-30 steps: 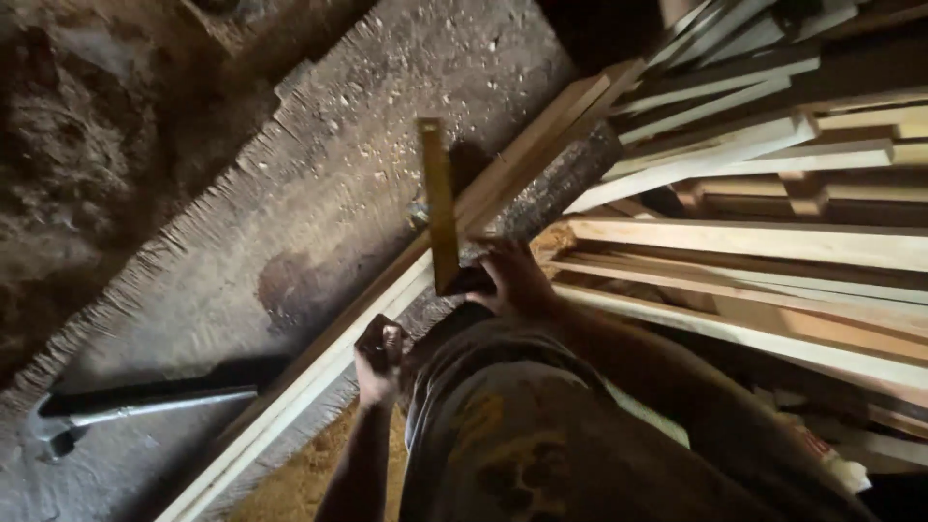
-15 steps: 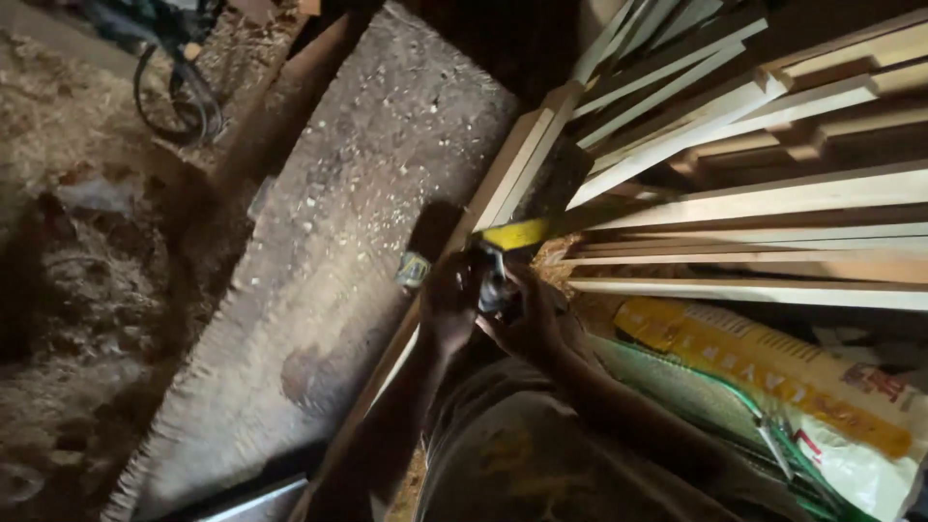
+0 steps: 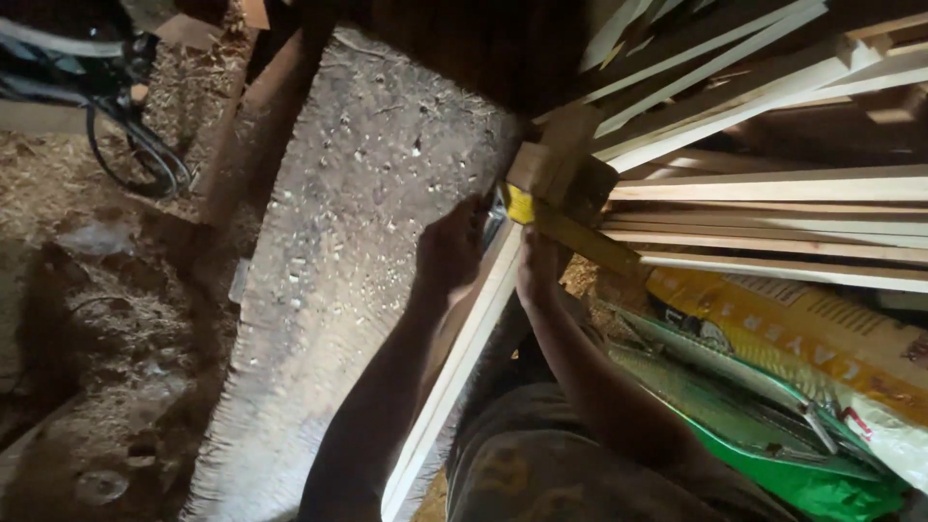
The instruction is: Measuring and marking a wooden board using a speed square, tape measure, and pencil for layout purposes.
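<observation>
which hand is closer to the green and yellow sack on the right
Right. The right hand sits by the yellow ruler, just left of the sack; the left hand lies farther left, across the long wooden strip.

**Both hands at the end of a wooden strip**

The left hand [image 3: 452,246] and right hand [image 3: 537,271] flank a long pale wooden strip [image 3: 454,372], pressing a yellow square [image 3: 570,232] against it. Stacked timber [image 3: 773,184] lies to the right, with a yellow sack [image 3: 822,338] nearer and a rough grey slab [image 3: 338,251] on the left.
</observation>
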